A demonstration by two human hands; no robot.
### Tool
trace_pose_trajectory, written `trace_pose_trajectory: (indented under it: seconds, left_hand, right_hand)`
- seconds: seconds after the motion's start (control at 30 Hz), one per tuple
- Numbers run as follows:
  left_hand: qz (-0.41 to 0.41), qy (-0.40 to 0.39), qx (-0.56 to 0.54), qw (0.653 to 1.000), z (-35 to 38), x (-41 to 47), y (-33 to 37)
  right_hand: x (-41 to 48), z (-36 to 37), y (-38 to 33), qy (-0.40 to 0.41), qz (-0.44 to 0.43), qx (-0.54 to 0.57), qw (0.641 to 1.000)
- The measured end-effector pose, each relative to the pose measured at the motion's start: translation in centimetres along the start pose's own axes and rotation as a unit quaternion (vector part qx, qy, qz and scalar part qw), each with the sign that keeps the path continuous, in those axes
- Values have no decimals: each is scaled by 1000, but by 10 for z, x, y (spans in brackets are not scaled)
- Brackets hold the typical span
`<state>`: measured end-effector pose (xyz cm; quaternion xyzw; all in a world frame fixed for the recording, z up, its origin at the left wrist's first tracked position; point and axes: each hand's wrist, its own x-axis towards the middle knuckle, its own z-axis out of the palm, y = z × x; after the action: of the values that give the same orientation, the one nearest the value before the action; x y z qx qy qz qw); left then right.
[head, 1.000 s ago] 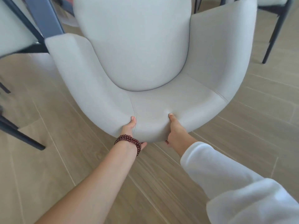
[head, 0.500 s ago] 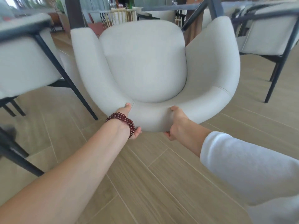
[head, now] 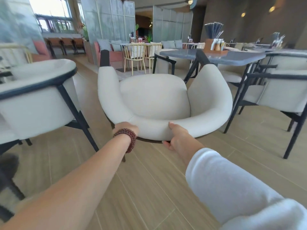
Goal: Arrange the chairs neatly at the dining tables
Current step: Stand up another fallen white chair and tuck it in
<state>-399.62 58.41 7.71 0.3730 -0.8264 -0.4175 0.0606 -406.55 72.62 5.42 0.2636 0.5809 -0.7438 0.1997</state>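
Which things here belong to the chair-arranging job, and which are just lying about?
Job: cream chair, gripped at its backrest by the left hand and right hand; grey table ahead; chair on the left; chair on the right.
Just there: condiment tray on the grey table; folding screen; bead bracelet on the left wrist.
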Motion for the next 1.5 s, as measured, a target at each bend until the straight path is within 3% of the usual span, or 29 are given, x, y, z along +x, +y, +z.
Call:
trace_pose_trajectory:
  seconds: [0.07,0.13,0.17,0.3,0.47,0.77,1.07,1.3,1.43,1.5]
  left_hand:
    - [131,126,184,966,-1,5,10]
    - [334,84,326,880,4,8,20]
    - [385,32,363,848,8,13,24]
    - [366,-46,366,854,6,49,51]
    - [347,-95,389,848,-12,85,83]
    - [322,-109,409,847,-27,154,134]
    - [286,-117,358,881,-38,255,192]
    - [276,-118,352,887,-38,309,216]
    - [272,-118,352,888,-38,334,229]
    - [270,-122,351,888,-38,347,234]
  right_hand:
    - [8,13,-14,17,8,-11,1000]
    - [18,25,-29,24,15,-12,1000]
    - [21,31,-37,17,14,-28,999]
    - [23,53,-71,13,16,-141,990]
    - [21,72,-106,-1,60,-174,983]
    - [47,126,-167,31,93,-222,970]
    - [104,208,-240,75,102,-230,965]
    - [145,244,-269,59,115,-253,959]
    - [162,254,-281,-8,79,-267,960]
    - [167,262,-291,9,112,-267,957]
